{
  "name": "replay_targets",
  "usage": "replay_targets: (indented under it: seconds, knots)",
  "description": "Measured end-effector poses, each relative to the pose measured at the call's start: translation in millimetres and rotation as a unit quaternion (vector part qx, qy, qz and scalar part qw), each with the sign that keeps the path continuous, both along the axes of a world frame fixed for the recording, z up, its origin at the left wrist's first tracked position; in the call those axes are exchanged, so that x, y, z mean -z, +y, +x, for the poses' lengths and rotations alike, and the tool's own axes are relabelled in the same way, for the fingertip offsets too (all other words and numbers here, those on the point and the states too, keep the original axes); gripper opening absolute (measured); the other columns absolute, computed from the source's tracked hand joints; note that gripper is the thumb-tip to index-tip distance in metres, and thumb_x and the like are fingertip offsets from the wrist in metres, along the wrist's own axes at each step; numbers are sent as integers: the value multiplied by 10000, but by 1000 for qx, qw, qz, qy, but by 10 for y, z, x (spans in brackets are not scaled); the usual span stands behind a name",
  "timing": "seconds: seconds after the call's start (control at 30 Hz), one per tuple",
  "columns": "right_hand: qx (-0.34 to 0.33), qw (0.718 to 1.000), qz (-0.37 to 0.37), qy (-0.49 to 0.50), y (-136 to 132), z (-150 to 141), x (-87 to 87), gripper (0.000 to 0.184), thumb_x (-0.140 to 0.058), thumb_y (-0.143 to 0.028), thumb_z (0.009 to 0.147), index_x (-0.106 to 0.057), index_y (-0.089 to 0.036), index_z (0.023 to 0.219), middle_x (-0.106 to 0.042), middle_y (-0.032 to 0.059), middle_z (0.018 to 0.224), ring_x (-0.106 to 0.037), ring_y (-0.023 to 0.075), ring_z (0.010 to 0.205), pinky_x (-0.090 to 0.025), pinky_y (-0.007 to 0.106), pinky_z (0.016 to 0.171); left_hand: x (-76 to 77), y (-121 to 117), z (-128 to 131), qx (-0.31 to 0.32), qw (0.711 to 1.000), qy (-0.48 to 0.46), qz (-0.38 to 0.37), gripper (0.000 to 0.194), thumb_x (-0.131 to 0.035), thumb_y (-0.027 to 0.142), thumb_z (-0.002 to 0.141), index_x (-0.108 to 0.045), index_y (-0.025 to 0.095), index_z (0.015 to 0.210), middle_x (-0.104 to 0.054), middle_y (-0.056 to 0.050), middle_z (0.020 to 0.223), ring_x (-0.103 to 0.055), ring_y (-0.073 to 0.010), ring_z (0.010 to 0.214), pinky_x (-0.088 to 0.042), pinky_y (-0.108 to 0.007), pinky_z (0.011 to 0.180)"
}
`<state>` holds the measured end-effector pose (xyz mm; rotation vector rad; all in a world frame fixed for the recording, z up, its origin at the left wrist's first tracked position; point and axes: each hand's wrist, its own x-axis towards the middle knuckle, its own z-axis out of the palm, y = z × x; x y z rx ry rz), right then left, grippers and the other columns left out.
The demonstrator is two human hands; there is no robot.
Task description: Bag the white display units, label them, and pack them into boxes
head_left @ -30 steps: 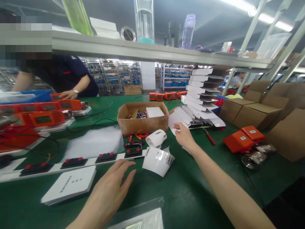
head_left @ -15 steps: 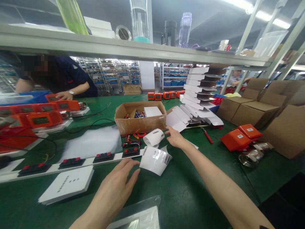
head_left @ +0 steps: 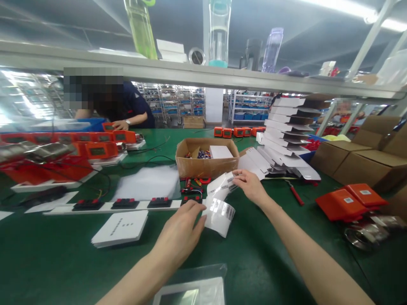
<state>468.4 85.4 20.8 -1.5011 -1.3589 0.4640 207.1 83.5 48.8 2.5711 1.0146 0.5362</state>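
A curled strip of white labels [head_left: 219,212] with dark printed marks lies on the green table in front of me. My right hand [head_left: 249,185] pinches its upper part between thumb and fingers and lifts it a little. At the strip's lower left edge is my left hand [head_left: 186,224], its thumb and fingers apart around the edge; whether they touch it is hard to see. Left of that hand lies a stack of white printed booklets [head_left: 121,228]. Nearest me is a clear plastic bag [head_left: 203,284] with a white, screen-like panel inside.
Behind the strip stands an open cardboard box [head_left: 206,167] of small parts. Black-and-red terminal blocks [head_left: 125,203] sit along a white bar. Folded white cartons [head_left: 282,135] are stacked at right, near orange housings [head_left: 349,201]. A co-worker [head_left: 136,106] handles orange units across the table.
My right hand has closed on the upper part of the label strip and pulled it up and flatter. The camera view has turned left, and my left hand remains by the strip's edge.
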Motion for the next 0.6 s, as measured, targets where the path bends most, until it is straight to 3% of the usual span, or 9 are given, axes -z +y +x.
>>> replay_targets:
  seconds: [0.2,0.37,0.5,0.6]
  knots:
    - [26,998,36,39,-113,-10,27,180,-626,-319,859,-632,-141,890,-647,10,849,-619,155,804,-501,375,797,-112,-20,293,70,996,-28,57,301,-384,217,910,-608,222,1111,-549,-94,1154,-535,-252,1059,-450,-410,918]
    - [35,987,75,137,-220,-9,-42,284,-633,-436,811,-617,-176,926,-678,31,849,-619,165,774,-494,339,782,-63,12,453,22,991,-119,-54,266,-504,223,821,-678,204,1022,-572,-114,1013,-531,-331,1040,-413,-497,912]
    - [-1,978,82,191,-336,-76,-94,357,-629,-516,779,-603,-201,947,-699,37,902,-629,179,822,-494,322,792,-30,117,531,-15,971,-204,-127,266,-488,287,842,-686,178,982,-586,-98,984,-542,-285,1009,-383,-449,952]
    - [-36,978,58,197,-439,-131,-121,350,-661,-511,755,-612,-202,912,-697,21,839,-623,167,767,-492,305,755,-43,218,602,-28,931,-278,-236,323,-487,359,851,-658,151,1029,-646,-96,979,-589,-241,940,-440,-380,873]
